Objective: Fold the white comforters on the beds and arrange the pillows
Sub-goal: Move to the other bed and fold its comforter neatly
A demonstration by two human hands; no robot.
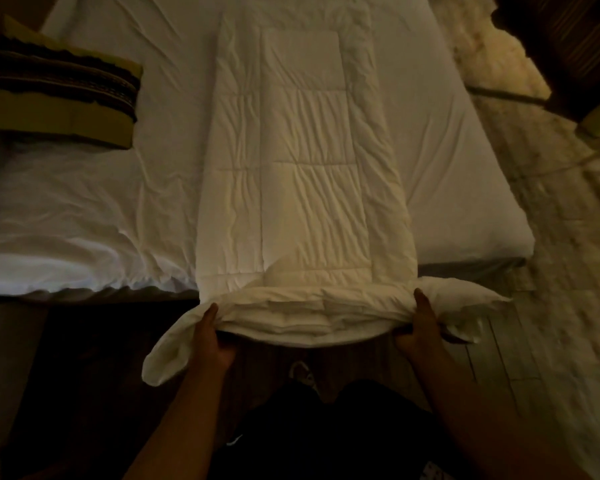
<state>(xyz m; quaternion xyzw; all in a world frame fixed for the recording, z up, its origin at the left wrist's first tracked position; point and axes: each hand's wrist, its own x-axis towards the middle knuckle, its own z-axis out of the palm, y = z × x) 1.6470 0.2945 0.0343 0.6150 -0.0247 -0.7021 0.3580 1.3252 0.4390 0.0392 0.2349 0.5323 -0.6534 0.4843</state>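
A white quilted comforter point(302, 161) lies folded into a long narrow strip down the middle of the bed point(447, 140), running away from me. Its near end hangs over the bed's front edge in several stacked layers. My left hand point(210, 337) grips the near left corner of that end, thumb on top. At the near right corner my right hand point(418, 327) grips the layers the same way. Loose corners of the comforter flop out beyond both hands. A yellow-green pillow with dark striped bands point(59, 88) lies at the bed's left side.
The white bedsheet is wrinkled on the left. A pale shaggy rug point(541, 209) covers the floor to the right of the bed. Dark wooden furniture point(568, 36) stands at the far right. My shoe point(303, 374) shows on the dark floor below the comforter.
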